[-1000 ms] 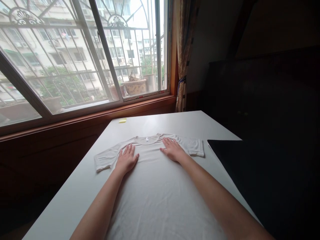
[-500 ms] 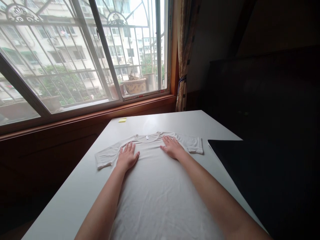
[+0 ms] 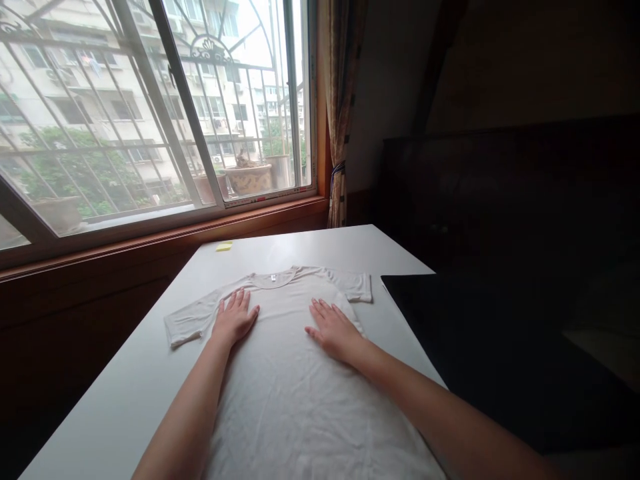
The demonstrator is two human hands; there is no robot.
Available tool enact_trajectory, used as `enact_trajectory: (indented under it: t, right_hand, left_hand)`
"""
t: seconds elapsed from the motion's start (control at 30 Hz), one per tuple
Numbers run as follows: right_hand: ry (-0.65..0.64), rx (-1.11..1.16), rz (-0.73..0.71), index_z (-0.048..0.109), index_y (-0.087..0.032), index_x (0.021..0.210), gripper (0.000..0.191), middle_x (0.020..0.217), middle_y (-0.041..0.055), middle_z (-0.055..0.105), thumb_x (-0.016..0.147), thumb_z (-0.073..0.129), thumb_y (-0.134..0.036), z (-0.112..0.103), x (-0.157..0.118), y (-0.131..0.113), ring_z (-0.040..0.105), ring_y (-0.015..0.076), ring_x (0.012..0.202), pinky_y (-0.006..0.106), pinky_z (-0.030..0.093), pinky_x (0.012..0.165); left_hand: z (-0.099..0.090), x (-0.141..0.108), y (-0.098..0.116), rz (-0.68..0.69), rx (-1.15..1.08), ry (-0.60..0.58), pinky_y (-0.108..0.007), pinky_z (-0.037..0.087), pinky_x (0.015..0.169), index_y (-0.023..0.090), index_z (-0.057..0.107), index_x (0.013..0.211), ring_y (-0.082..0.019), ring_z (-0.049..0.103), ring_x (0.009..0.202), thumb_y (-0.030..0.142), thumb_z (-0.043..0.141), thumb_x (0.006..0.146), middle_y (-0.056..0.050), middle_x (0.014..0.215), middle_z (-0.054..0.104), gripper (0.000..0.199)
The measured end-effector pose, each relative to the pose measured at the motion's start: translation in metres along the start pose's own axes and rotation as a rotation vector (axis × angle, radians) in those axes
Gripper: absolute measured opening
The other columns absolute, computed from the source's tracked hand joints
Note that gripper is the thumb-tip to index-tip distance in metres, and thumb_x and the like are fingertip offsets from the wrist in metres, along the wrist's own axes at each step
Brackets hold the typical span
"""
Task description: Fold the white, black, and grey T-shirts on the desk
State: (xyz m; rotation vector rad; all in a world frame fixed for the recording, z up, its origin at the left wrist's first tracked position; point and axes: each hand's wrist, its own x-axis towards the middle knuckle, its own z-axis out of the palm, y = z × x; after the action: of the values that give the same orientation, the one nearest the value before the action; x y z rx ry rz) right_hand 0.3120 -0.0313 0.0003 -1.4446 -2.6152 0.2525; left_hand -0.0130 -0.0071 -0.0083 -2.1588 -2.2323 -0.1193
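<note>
A white short-sleeved T-shirt [image 3: 290, 387] lies spread out on the white table [image 3: 95, 413], its round neckline toward the far edge and both sleeves out to the sides. My left hand [image 3: 235, 317] rests flat on the upper left of the shirt, near the left sleeve, fingers stretched out. On the right side of the chest lies my right hand [image 3: 333, 328], palm down with fingers extended, below the right shoulder. Small wrinkles run across the body of the shirt. My forearms cover parts of its side edges.
A yellow sticky note [image 3: 224, 246] is stuck near the far left corner of the table. Along the right edge is a large black surface [image 3: 450, 347]. Beyond the table are a barred window [image 3: 220, 107] and a tied curtain [image 3: 339, 167].
My right hand has slid down the shirt toward me, from the shoulder to the chest. My left hand stays in place on the fabric. The view has turned slightly to the right.
</note>
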Motion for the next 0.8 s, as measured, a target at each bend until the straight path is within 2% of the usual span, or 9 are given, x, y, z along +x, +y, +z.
enact_trajectory:
  t: [0.13,0.23,0.3,0.4,0.53,0.63,0.8]
  right_hand:
    - [-0.001,0.02,-0.024,0.029,-0.01,0.163,0.077,0.172,0.0109,0.017,0.105,0.022,-0.059,-0.002,-0.024,-0.001,0.013,0.0256,0.159,0.043,0.007,0.129]
    - [-0.006,0.024,-0.02,0.027,-0.012,0.164,0.076,0.172,0.0094,0.015,0.105,0.023,-0.059,-0.005,-0.027,-0.001,0.011,0.0249,0.16,0.044,0.006,0.129]
    - [-0.009,0.026,-0.022,0.026,-0.013,0.165,0.076,0.172,0.0088,0.015,0.104,0.022,-0.06,-0.005,-0.026,-0.002,0.01,0.0248,0.16,0.044,0.006,0.129]
    - [-0.009,0.024,-0.025,0.025,-0.014,0.165,0.076,0.172,0.0082,0.014,0.104,0.022,-0.06,-0.004,-0.025,-0.001,0.01,0.0251,0.16,0.044,0.006,0.129]
    - [0.01,0.016,-0.04,0.025,-0.013,0.165,0.077,0.172,0.0088,0.014,0.104,0.024,-0.06,0.0,-0.022,0.001,0.01,0.0246,0.16,0.043,0.004,0.129]
    - [0.016,0.014,-0.05,0.026,-0.011,0.164,0.077,0.172,0.0098,0.015,0.104,0.026,-0.059,0.001,-0.017,0.003,0.011,0.0237,0.16,0.042,0.002,0.129]
    - [-0.001,0.01,-0.046,0.024,-0.012,0.165,0.077,0.173,0.0087,0.015,0.104,0.025,-0.059,0.0,-0.001,0.007,0.01,0.0226,0.16,0.042,0.001,0.129]
  left_hand:
    - [-0.008,-0.007,0.006,-0.005,0.023,0.093,-0.06,0.02,0.124,0.013,0.04,0.157,-0.033,0.024,0.156,0.048,0.027,0.104,-0.015,0.169,0.028,0.064]
    - [-0.014,-0.022,0.013,-0.008,0.047,0.175,-0.058,0.016,0.126,0.012,0.045,0.153,-0.031,0.022,0.157,0.038,0.026,0.104,-0.014,0.168,0.031,0.058]
    - [-0.015,-0.037,0.017,0.007,0.057,0.19,-0.055,0.019,0.126,0.014,0.048,0.152,-0.031,0.024,0.157,0.037,0.028,0.104,-0.013,0.167,0.033,0.057]
    - [-0.011,-0.062,0.021,0.055,0.064,0.153,-0.054,0.026,0.124,0.018,0.049,0.152,-0.031,0.026,0.156,0.042,0.03,0.105,-0.011,0.167,0.035,0.056]
    - [-0.005,-0.083,0.019,0.033,0.047,0.029,-0.057,0.023,0.124,0.019,0.039,0.159,-0.032,0.022,0.157,0.051,0.027,0.105,-0.01,0.169,0.029,0.063]
    - [-0.005,-0.081,0.016,0.005,0.042,-0.017,-0.056,0.019,0.125,0.02,0.033,0.161,-0.031,0.018,0.158,0.053,0.026,0.105,-0.01,0.171,0.023,0.066]
    - [-0.008,-0.062,0.014,0.0,0.043,-0.023,-0.056,0.017,0.126,0.017,0.03,0.162,-0.031,0.017,0.159,0.053,0.024,0.105,-0.01,0.171,0.021,0.067]
